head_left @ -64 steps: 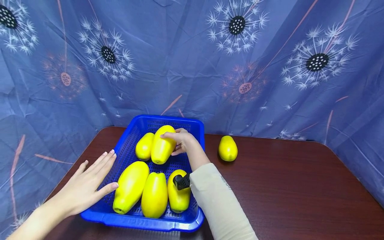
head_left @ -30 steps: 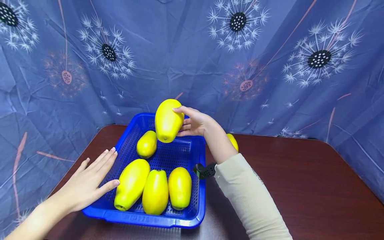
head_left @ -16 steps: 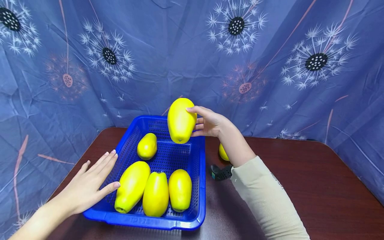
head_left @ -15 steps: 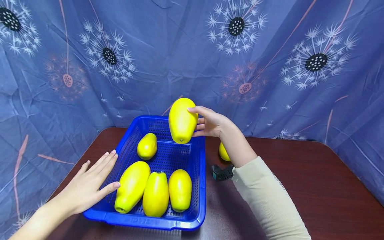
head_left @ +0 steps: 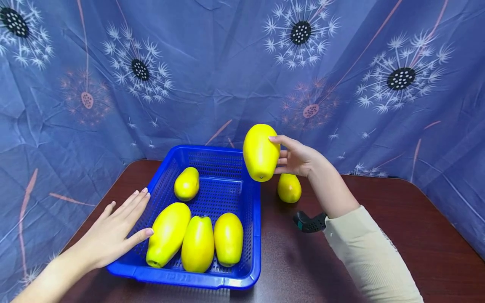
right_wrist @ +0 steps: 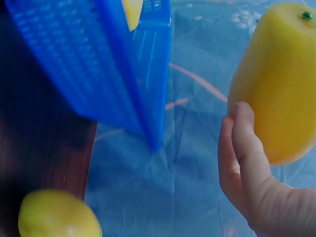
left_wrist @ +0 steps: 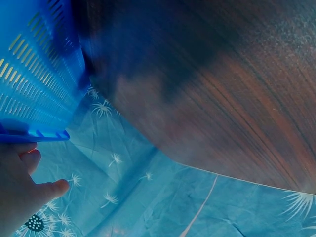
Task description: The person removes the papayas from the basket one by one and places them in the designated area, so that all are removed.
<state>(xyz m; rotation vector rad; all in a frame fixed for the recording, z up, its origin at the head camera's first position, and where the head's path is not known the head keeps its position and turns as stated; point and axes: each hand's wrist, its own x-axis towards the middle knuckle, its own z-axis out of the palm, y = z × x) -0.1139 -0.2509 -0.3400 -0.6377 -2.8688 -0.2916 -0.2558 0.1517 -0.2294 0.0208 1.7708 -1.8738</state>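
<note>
My right hand [head_left: 297, 156] grips a large yellow papaya [head_left: 261, 152], held in the air over the right rim of the blue plastic basket [head_left: 182, 281]. In the right wrist view the same papaya [right_wrist: 281, 84] shows a small green stem spot, with my fingers against its side. The left hand [head_left: 115, 235] lies with straight, spread fingers on the basket's left rim. Inside the basket, a small papaya [head_left: 187, 184] sits at the back left. Three others, a long one [head_left: 168, 235], a middle one [head_left: 198, 244] and a right one [head_left: 228, 240], line the front.
Another small papaya [head_left: 289, 188] rests on the dark brown table [head_left: 379, 227], right of the basket, partly behind my right hand. A blue curtain [head_left: 227, 75] with dandelion prints hangs behind the table. A black strapped device [head_left: 310, 222] sits at my right wrist.
The right hand has lifted the large papaya from the back of the basket and carried it rightward to above the right rim. My left hand stays on the left rim.
</note>
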